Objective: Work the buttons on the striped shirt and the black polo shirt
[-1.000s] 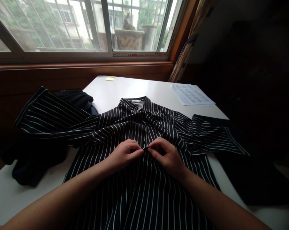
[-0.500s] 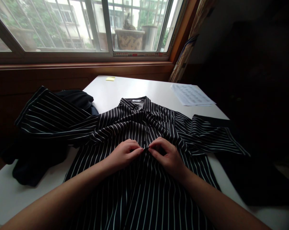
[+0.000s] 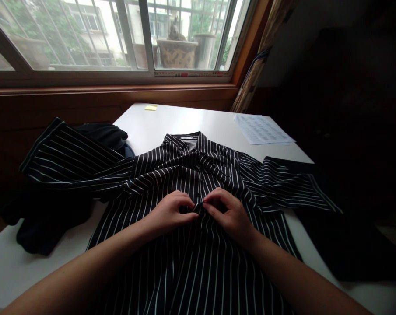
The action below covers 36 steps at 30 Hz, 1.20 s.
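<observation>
A black shirt with white stripes [image 3: 171, 183] lies front up, its collar towards the window and its sleeves spread to both sides. Over the middle of its front, my left hand [image 3: 173, 212] has thumb and forefinger around a small raised fold of the front edge, the tips a little apart. Facing it, my right hand [image 3: 229, 214] pinches the same edge between thumb and forefinger. The fingertips of both hands nearly meet there. Any button between them is too small and dark to make out.
The shirt rests on a white table [image 3: 184, 116]. Dark clothes [image 3: 104, 133] lie under and beside the left sleeve. Printed sheets [image 3: 263, 130] are at the back right, a yellow sticky note [image 3: 151, 107] at the far edge. Beyond stands a window [image 3: 191, 35] with a curtain [image 3: 258, 65].
My left thumb has dropped slightly away from the forefinger, opening a small gap with the fold of cloth in it. My right hand and the shirt are almost unmoved.
</observation>
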Motion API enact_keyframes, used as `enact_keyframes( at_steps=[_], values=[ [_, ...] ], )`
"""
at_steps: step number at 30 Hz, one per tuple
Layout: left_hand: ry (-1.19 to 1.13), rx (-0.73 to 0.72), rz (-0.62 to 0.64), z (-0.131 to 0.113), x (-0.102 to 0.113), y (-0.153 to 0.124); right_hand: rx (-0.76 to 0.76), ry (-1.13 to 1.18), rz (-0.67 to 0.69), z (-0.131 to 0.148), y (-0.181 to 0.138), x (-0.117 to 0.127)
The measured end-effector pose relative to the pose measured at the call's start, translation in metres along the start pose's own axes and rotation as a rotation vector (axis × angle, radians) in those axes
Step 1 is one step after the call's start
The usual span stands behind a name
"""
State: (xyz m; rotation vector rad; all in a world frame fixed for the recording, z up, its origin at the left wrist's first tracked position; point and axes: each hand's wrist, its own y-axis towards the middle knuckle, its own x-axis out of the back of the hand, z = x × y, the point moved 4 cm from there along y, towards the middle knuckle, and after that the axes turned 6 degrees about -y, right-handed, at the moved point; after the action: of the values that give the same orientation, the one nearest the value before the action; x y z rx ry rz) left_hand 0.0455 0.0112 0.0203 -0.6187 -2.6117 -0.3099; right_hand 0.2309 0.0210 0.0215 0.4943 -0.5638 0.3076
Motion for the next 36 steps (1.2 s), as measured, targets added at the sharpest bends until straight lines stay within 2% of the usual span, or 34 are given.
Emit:
enact_keyframes(
  at_steps=[24,36],
  values=[
    [-0.042,0.054,-0.052,-0.0031,0.0049,0.0,0.008,0.0,0.002,-0.0006,-0.0006,0.0001],
    [-0.065,0.061,-0.032,-0.0035,0.0048,0.0001,0.01,-0.007,0.0,0.0011,0.0,0.0006]
  ],
)
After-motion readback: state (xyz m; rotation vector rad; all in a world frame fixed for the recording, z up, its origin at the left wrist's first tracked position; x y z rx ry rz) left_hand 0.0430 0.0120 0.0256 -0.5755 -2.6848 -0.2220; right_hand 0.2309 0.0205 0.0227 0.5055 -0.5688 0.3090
